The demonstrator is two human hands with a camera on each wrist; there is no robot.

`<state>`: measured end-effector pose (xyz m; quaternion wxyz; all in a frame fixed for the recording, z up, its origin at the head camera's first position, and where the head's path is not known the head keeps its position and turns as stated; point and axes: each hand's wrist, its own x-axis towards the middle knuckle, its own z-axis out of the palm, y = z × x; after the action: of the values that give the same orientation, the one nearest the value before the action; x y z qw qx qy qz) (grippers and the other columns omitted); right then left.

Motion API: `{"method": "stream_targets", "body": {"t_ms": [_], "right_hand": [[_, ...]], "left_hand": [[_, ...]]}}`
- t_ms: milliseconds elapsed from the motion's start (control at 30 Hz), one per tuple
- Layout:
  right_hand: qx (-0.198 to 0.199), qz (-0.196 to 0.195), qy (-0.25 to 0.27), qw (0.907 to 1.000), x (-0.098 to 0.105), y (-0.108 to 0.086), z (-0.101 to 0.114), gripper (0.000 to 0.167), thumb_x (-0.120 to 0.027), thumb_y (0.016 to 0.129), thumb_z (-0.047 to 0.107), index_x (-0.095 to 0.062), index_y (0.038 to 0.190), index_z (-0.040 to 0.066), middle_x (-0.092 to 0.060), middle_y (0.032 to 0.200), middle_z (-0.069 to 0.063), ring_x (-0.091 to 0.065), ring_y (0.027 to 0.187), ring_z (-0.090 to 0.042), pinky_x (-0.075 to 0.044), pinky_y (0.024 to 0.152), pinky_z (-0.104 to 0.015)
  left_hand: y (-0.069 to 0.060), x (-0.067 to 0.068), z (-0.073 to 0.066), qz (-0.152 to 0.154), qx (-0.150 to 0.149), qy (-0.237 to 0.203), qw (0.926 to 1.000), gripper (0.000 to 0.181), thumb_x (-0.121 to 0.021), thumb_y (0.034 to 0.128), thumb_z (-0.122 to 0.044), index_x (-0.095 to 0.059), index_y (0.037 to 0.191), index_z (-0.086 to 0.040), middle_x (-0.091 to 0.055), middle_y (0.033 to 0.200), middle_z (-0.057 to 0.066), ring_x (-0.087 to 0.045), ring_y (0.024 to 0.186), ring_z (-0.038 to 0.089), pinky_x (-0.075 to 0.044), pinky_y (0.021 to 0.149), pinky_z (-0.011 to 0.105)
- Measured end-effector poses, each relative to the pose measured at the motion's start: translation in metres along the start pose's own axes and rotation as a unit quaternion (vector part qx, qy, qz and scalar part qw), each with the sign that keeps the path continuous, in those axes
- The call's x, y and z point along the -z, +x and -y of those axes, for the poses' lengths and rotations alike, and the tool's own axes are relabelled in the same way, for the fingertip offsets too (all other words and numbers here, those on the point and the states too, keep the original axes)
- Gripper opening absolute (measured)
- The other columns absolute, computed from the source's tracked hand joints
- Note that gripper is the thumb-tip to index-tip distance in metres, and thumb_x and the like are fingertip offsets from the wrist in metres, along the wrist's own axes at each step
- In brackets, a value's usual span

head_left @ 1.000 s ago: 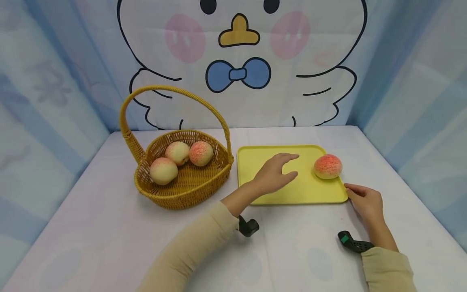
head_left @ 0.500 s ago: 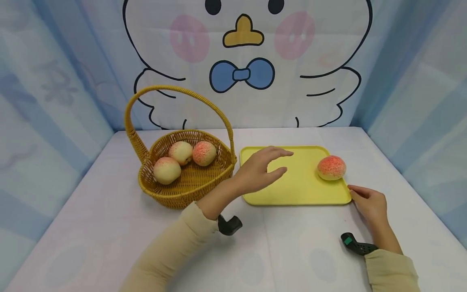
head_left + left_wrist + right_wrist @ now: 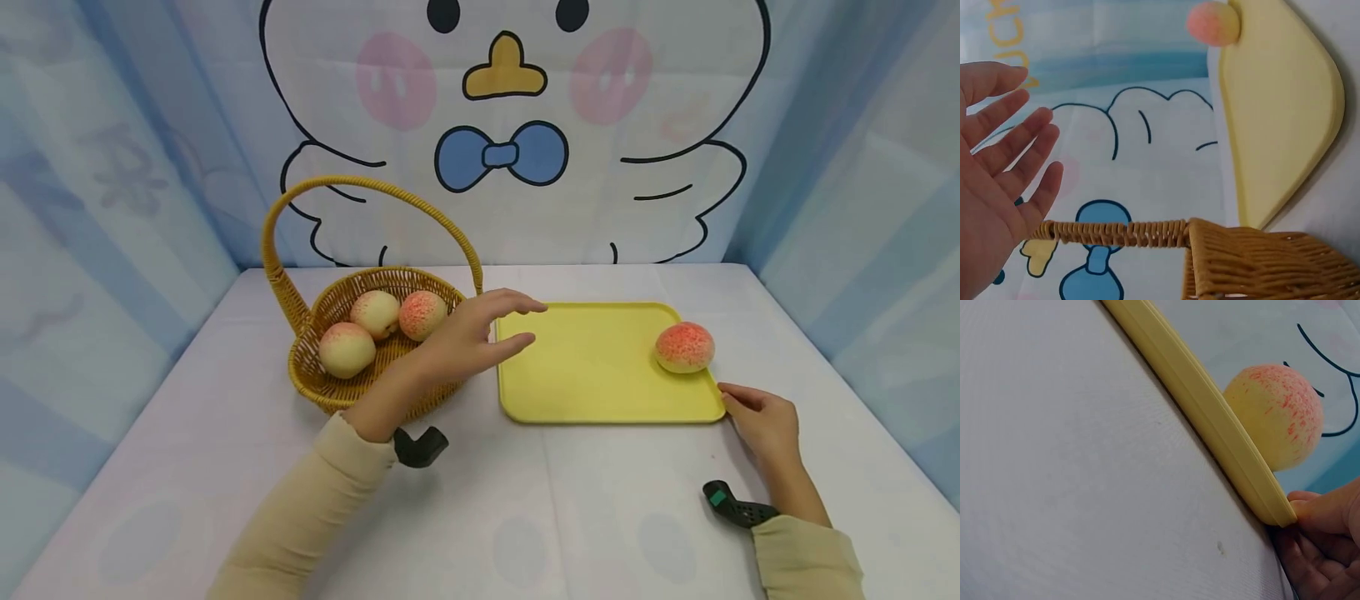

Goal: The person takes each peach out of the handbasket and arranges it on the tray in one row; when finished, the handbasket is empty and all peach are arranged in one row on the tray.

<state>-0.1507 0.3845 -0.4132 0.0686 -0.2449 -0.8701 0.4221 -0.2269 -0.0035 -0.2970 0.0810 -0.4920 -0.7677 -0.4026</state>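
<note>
My left hand (image 3: 468,333) hovers over the right side of the wicker basket (image 3: 303,375), fingers spread and thumb apart, holding nothing. In the left wrist view its fingers (image 3: 1035,134) are loosely bent beside the basket's handle (image 3: 1122,232). My right hand (image 3: 768,421) pinches the near right corner of the yellow tray (image 3: 592,367); the right wrist view has the thumb (image 3: 1319,512) at the tray's rim (image 3: 1210,419) and other fingers lower down. On the tray's right end lies a red-speckled peach (image 3: 685,347).
Several peaches, among them a pale peach (image 3: 347,350) and a redder peach (image 3: 422,315), lie inside the basket. A cartoon-printed curtain (image 3: 502,217) hangs behind the white table (image 3: 480,517), with blue curtains at both sides.
My left hand has moved left, from above the tray to above the basket's right side, its fingers still apart. My right hand stays at the tray's corner. The whole view has shifted slightly.
</note>
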Motion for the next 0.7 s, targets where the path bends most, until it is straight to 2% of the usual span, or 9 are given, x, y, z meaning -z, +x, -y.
{"method": "stream_targets", "body": {"t_ms": [267,600,700], "right_hand": [[0.007,-0.004,-0.002,1.0,0.0,-0.002,0.003,0.04,-0.052,0.093,0.022,-0.055,0.123,-0.005,-0.054,0.119,-0.021,-0.047,0.092,-0.01,-0.039,0.058,-0.009],[0.0,-0.006,0.0,1.0,0.0,-0.001,0.002,0.04,-0.052,0.093,0.022,-0.055,0.123,-0.005,-0.054,0.121,-0.022,-0.047,0.092,-0.01,-0.039,0.057,-0.008],[-0.002,-0.005,0.0,1.0,0.0,-0.001,0.001,0.04,-0.052,0.094,0.023,-0.055,0.123,-0.005,-0.054,0.121,-0.021,-0.047,0.092,-0.01,-0.039,0.058,-0.008]], "left_hand": [[-0.018,0.019,0.011,0.003,0.033,0.001,0.9995,0.027,-0.06,0.0895,-0.013,-0.06,0.115,-0.003,-0.061,0.114,0.004,-0.053,0.106,0.013,-0.043,0.09,0.032],[-0.038,0.043,0.023,-0.008,0.078,0.037,0.9962,0.027,-0.062,0.0882,-0.011,-0.062,0.113,-0.001,-0.062,0.111,0.01,-0.053,0.107,0.018,-0.041,0.092,0.034],[-0.042,0.046,0.027,-0.007,0.108,0.058,0.9924,0.031,-0.062,0.0882,-0.014,-0.059,0.118,-0.005,-0.059,0.117,0.009,-0.049,0.113,0.019,-0.039,0.094,0.038]]}}
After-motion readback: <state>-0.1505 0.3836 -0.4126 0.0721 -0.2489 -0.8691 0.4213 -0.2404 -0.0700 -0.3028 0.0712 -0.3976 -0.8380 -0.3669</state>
